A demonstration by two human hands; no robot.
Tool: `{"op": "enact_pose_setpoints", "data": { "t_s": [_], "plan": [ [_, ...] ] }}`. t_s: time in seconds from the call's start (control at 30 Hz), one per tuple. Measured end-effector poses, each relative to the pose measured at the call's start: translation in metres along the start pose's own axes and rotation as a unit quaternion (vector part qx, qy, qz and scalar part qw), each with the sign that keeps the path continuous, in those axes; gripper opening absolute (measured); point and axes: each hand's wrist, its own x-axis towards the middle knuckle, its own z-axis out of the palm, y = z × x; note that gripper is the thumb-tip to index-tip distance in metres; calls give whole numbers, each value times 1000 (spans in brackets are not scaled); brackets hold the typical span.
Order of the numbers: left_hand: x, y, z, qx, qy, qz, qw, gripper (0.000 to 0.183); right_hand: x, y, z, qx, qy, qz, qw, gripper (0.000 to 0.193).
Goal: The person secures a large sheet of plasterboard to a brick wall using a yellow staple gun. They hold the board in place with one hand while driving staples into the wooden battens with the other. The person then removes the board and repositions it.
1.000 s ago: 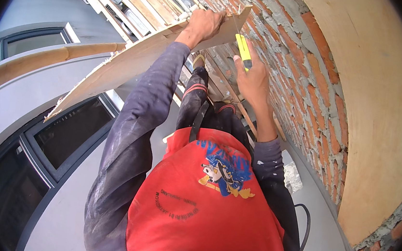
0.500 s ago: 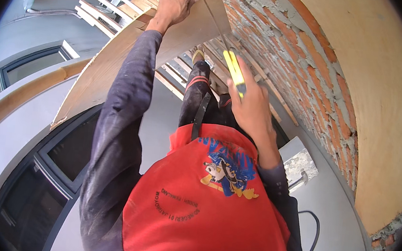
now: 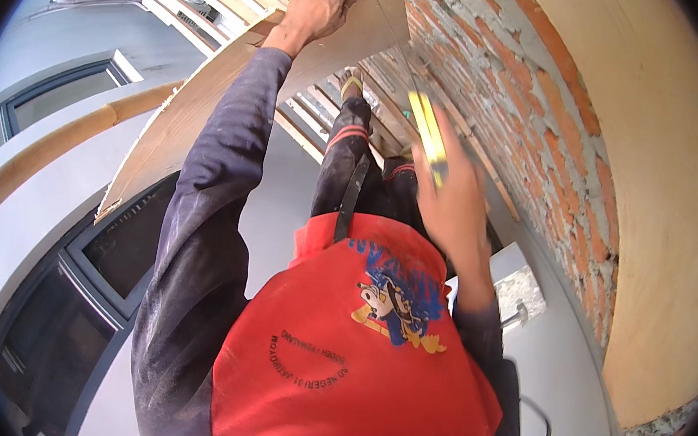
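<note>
My left hand is closed over the far edge of a plywood sheet, its fingers curled beside the saw line. My right hand, slightly blurred, grips the yellow handle of a handsaw. The thin blade runs from the handle up and left to the sheet, near the left hand's fingers. Part of the sheet hangs down to the left under my left forearm, with a rough, splintered edge. How deep the blade sits in the wood cannot be made out.
A rough brick wall rises at the right, with a large plywood panel against it. Wooden slats lie beyond and below the sheet. A hammer hangs or rests by my right side. Dark-framed windows are at the left.
My right hand has drawn the saw down and to the right, toward my body. The sheet and my left hand sit slightly further right in view; the left grip stays.
</note>
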Motion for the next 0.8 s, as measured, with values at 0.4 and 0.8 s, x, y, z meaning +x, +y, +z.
{"op": "enact_pose_setpoints", "data": {
  "t_s": [0.4, 0.8],
  "plan": [
    [8, -37, -2, -2, 6, 6, 1000, 35, -9, -2, 3, -24, 13, -66, 997, 58],
    [19, -26, 13, 14, 9, -11, 1000, 33, -17, -14, -13, -1, 3, -48, 999, 51]
  ]
}}
